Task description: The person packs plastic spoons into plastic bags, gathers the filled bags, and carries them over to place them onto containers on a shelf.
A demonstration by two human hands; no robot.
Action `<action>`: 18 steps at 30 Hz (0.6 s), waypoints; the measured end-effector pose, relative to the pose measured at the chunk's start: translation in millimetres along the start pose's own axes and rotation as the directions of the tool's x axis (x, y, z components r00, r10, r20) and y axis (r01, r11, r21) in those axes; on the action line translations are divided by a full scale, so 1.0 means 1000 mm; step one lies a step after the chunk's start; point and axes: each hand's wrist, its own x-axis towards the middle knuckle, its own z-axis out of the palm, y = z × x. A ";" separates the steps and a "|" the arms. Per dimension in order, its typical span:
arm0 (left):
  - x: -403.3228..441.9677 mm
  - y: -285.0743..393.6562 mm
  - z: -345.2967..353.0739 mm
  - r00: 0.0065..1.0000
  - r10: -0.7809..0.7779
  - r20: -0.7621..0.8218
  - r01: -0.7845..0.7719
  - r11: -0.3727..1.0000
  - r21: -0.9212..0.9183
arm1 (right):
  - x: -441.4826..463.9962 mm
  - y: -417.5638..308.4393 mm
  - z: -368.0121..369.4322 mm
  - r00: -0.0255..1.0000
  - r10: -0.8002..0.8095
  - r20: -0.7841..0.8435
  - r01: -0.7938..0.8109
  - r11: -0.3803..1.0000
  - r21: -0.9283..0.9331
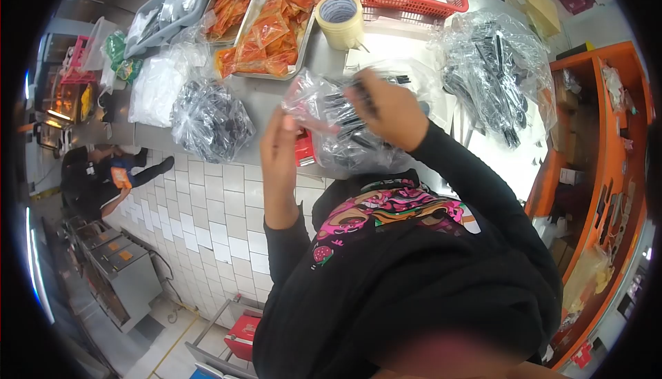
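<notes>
From my remote station I log a black, long-sleeved top (414,289) on the wearer. The left sleeve (286,251) is plain black and ends short of the wrist, leaving the left hand (279,138) bare; the right sleeve (476,179), likewise plain black, ends nearer the right hand (393,110), also bare. Across the front I record a cartoon-like print (400,207) in pink, cream, orange and green, plus a small pinkish-red strawberry motif (321,253) beside it. Fine print detail: I cannot resolve it.

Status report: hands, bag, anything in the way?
Left hand at clear bag; right hand over it, grip blurred. Dark items inside. Nothing visibly blocking; tape beyond.
</notes>
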 end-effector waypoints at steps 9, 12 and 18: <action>-0.019 0.014 -0.020 0.982 -0.112 0.150 0.134 0.980 -0.149 | 0.005 0.055 0.041 0.800 -0.500 0.330 0.549 0.833 -0.067; -0.014 0.008 -0.016 0.999 -0.014 -0.041 0.015 1.000 0.021 | 0.010 0.029 0.033 0.707 -0.678 0.201 0.627 0.732 0.267; -0.003 0.027 -0.002 0.991 0.025 -0.134 -0.001 0.984 0.180 | -0.009 0.010 -0.066 0.987 -0.157 -0.022 0.150 0.874 0.463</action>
